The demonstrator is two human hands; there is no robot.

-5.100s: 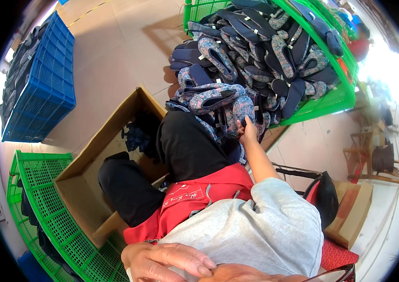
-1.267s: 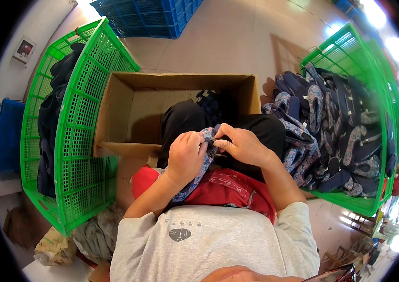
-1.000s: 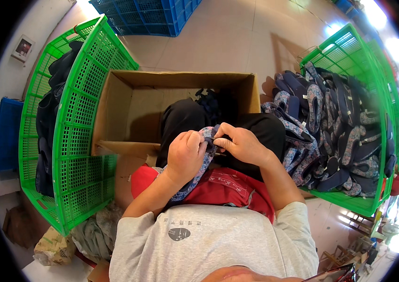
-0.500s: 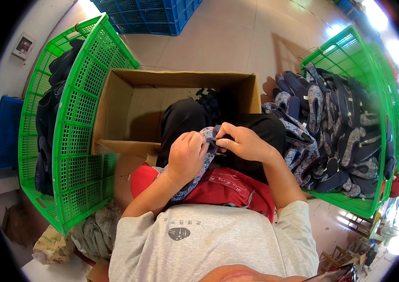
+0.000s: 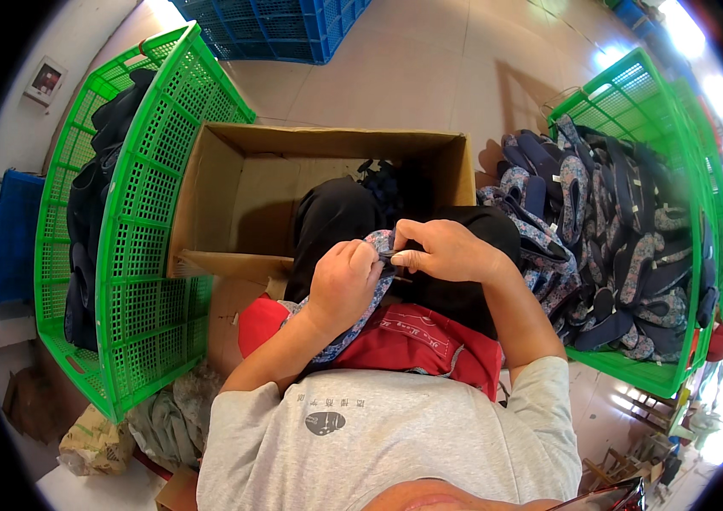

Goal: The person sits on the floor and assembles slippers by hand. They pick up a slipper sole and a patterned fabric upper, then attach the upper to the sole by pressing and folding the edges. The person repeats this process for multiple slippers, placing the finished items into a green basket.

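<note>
Over my lap, a long padded fabric piece [image 5: 342, 344] with a blue floral print and a dark navy edge runs down past my left wrist. My left hand [image 5: 341, 285] is closed on its upper end, fingers curled in. Right beside it, my right hand [image 5: 445, 252] pinches the same end between thumb and forefinger. Both hands nearly touch, and the fingers hide the exact spot they grip. Beneath the piece, a red cloth [image 5: 474, 358] lies across my lap.
An open cardboard box [image 5: 336, 131] stands around my knees, with dark scraps [image 5: 385, 189] inside. On the right, a green crate [image 5: 608, 95] is heaped with floral and navy pieces. A tilted green crate [image 5: 142, 204] at left holds dark fabric. Farther off stands a blue crate [image 5: 269, 32].
My hands stay on the same end of the fabric piece with only slight finger shifts. The whole view has moved very little.
</note>
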